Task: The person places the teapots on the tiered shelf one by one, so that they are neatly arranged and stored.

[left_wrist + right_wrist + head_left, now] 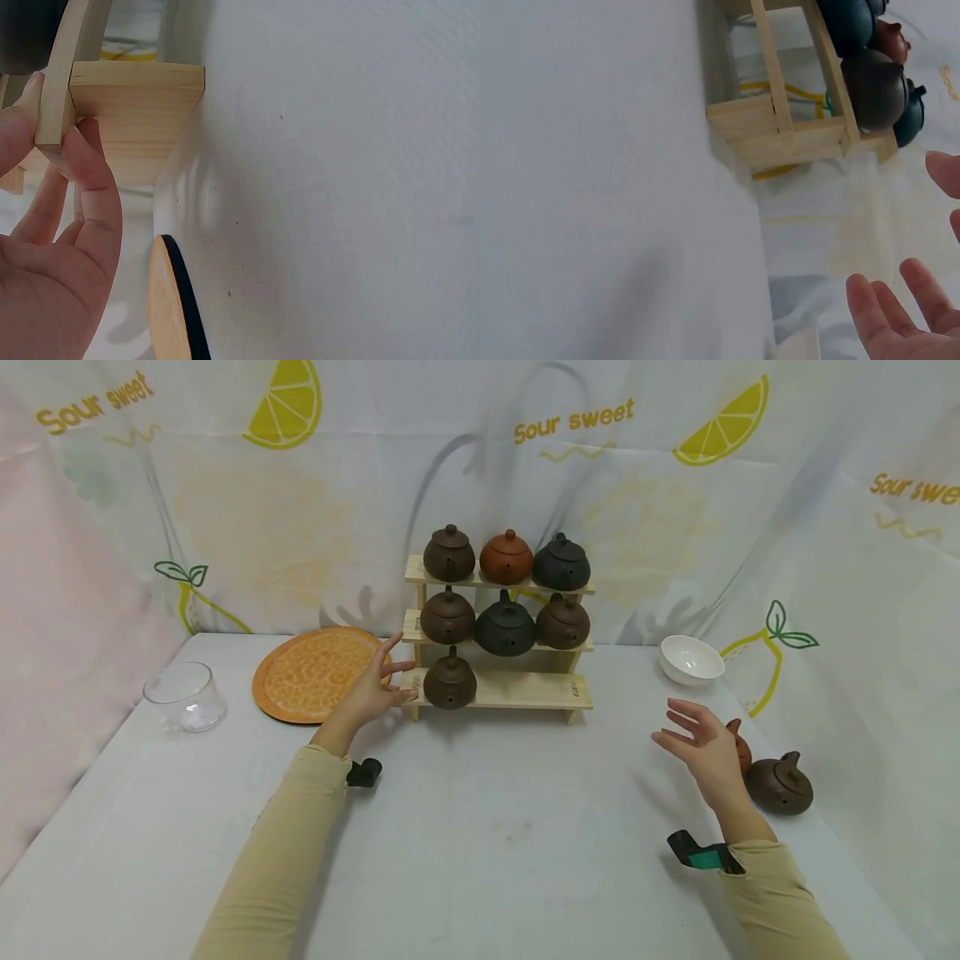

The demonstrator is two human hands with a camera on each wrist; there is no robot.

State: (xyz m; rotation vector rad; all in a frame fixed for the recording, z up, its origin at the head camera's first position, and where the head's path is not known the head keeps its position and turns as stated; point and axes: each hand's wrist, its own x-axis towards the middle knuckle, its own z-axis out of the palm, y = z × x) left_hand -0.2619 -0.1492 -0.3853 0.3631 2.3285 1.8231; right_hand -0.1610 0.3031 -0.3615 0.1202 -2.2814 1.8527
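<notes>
Left hand (371, 689) fingers touch the wooden rack's (510, 691) left edge; right hand (701, 747) hovers open, empty.

I see a white table (480, 860) under even light, backed by a lemon-print sheet (675, 485) reading "Sour sweet".

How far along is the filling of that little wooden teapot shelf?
Seven teapots already sit on the wooden rack: three on top, three in the middle, one brown teapot on the bottom step. The left hand touches the rack's left end; the right hand hovers open, holding nothing. Two teapots remain on the table beside it, and the bottom step has room.
</notes>
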